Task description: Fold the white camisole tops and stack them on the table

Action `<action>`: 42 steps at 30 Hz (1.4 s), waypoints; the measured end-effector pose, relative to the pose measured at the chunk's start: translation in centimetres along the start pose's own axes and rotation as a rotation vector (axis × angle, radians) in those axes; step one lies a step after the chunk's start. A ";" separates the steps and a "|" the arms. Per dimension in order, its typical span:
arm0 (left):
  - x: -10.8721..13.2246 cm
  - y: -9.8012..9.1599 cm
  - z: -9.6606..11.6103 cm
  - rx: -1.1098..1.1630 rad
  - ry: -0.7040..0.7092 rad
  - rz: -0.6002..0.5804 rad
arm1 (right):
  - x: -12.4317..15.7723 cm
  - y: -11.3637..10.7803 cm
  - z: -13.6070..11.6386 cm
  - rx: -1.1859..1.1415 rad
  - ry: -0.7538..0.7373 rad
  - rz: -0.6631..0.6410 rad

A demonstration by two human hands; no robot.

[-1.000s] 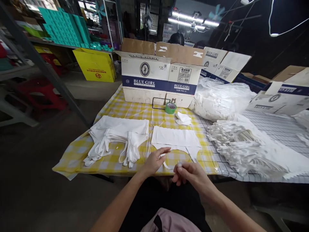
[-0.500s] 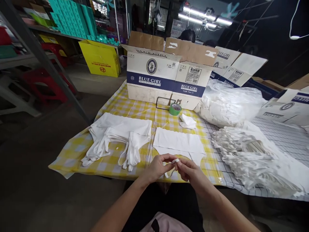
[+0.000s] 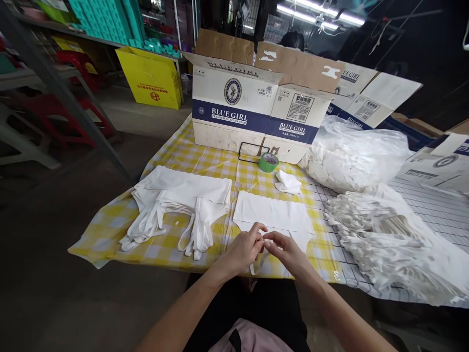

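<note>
A white strappy top (image 3: 273, 211) lies flat on the yellow checked cloth, its straps toward me. Over its lower edge, my left hand (image 3: 244, 249) is closed in a pinch. My right hand (image 3: 287, 254) pinches too, its fingertips meeting those of the left. Between them is a small bit of the top's white strap, mostly covered by the fingers. A loop of the strap (image 3: 252, 269) hangs below my hands near the table edge. To the left is a stack of similar white tops (image 3: 183, 188), straps trailing toward me.
Behind the tops stand a green tape roll (image 3: 268, 163), a black wire frame (image 3: 252, 152) and an open beer carton (image 3: 234, 129). A crumpled white cloth (image 3: 288, 183) lies nearby. On the right are a bundle of white straps (image 3: 381, 239) and a clear plastic bag (image 3: 359, 151).
My fingers have drawn closer together and bent; the white strap end that showed between them is now mostly hidden. The view has tilted slightly downward.
</note>
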State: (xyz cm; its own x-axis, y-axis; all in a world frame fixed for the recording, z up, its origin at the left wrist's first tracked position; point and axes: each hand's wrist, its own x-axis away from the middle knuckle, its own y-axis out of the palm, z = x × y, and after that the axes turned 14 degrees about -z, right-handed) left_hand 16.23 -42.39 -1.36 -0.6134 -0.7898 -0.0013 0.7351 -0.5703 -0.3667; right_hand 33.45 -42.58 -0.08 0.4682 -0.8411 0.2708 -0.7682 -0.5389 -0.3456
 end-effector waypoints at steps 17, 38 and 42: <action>-7.6 -2.6 -6.9 -0.680 0.019 -0.088 | -7.4 -3.0 5.4 0.262 0.097 0.114; -10.1 -4.1 -7.5 -0.436 -0.040 -0.130 | -9.5 -4.4 4.9 0.763 0.099 0.035; -10.1 -4.2 -7.5 -0.423 -0.043 -0.144 | -9.6 -4.5 4.7 0.795 0.113 0.025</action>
State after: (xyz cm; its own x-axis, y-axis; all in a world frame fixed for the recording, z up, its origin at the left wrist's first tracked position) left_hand 17.18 -30.32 -6.80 -0.6813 -0.7232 0.1131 0.4553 -0.5397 -0.7082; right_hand 34.44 -32.29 -5.33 0.3757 -0.8664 0.3291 -0.2169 -0.4274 -0.8776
